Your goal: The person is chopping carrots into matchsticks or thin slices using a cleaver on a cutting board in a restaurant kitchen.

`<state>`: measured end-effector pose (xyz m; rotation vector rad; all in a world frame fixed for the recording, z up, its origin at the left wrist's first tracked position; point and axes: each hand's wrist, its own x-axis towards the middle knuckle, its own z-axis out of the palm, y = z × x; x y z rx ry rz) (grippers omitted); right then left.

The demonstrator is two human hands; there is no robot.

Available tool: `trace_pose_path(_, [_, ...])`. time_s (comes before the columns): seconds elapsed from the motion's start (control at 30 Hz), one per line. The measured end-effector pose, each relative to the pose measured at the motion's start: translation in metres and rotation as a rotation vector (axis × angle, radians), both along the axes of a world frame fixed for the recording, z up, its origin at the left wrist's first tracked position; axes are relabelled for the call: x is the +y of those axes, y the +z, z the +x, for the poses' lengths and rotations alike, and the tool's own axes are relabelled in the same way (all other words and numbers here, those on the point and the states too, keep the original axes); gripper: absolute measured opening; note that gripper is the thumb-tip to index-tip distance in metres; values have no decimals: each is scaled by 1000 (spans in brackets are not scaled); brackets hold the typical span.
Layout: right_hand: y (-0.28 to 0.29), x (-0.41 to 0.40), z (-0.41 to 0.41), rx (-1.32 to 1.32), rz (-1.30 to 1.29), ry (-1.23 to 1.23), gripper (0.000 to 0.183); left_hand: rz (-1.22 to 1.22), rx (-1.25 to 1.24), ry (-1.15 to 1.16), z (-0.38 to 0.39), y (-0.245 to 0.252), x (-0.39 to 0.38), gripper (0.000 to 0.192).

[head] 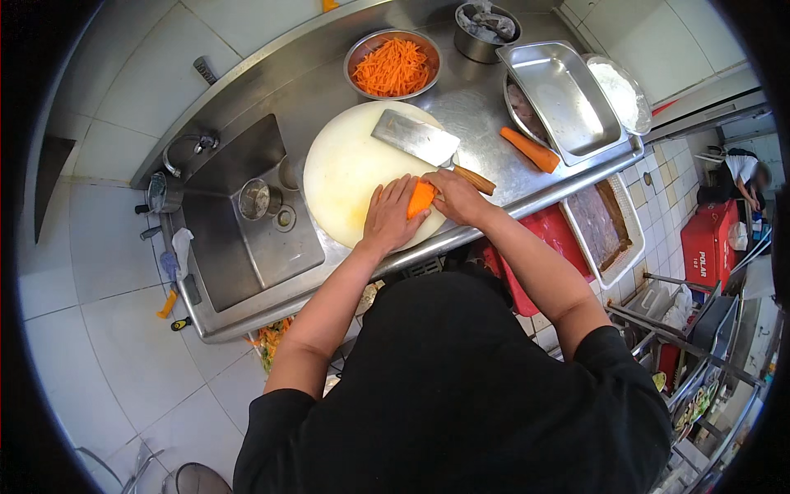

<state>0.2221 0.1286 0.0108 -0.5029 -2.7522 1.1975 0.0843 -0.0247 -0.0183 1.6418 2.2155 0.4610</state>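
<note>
Sliced carrot (pixel 421 199) sits between my two hands near the front of a round white cutting board (pixel 336 167). My left hand (pixel 390 212) presses against its left side with the fingers stretched over the board. From the right, my right hand (pixel 460 196) holds the other side with bent fingers; the fingertips are partly hidden. Just beyond the hands lies a cleaver (pixel 416 137), its wide blade flat on the board and its wooden handle (pixel 474 180) pointing to the right past the board's edge.
A steel bowl of carrot shreds (pixel 393 68) stands behind the board. To the right are a whole peeled carrot (pixel 529 150) and a tilted steel pan (pixel 571 105). A sink (pixel 228 228) adjoins on the left. Below the counter's right side sits a white crate (pixel 631 231). A person (pixel 740 179) is far right.
</note>
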Motion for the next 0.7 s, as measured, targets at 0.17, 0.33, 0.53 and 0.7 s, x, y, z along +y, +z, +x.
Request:
trace_pose_path(0.17, [-16,8,-5,-7,2,-27,51,-18,52,36,11,19,10,84])
trace_pose_path(0.33, [-11,6,-6,-63,-92,-97,41,100,58,70,11,3,8,80])
trace_pose_path(0.53, [-19,9,-7,-54,-159,-83,31,162,47,85,12,1,10,71])
trace_pose_path(0.7, [-3,11,-18,-54,-104,-117,27,163,55,112,14,-6,10,67])
